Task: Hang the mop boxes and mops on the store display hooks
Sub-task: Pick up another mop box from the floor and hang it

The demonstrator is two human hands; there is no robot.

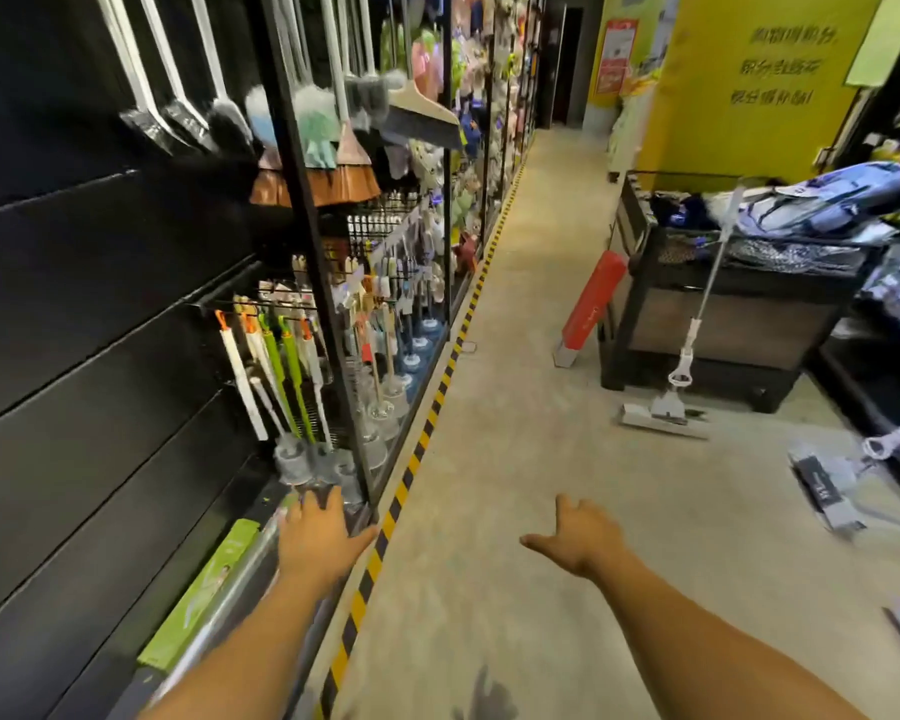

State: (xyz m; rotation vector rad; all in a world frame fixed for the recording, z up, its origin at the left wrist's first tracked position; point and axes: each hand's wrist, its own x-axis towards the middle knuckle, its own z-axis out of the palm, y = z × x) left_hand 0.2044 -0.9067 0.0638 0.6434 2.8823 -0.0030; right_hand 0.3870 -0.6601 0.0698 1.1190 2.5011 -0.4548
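Store aisle, mop leaning on far-right cart, left hand flat against near-left shelving, right hand spread, empty.

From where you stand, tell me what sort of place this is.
Most likely a household-goods store aisle: brown-bristled brooms and long-handled green and white brushes hang on a black display rack, and a white sponge mop leans on a black stock cart piled with packaged goods.

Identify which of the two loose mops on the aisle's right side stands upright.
The white-handled mop leaning against the black cart; the other mop lies flat on the floor.
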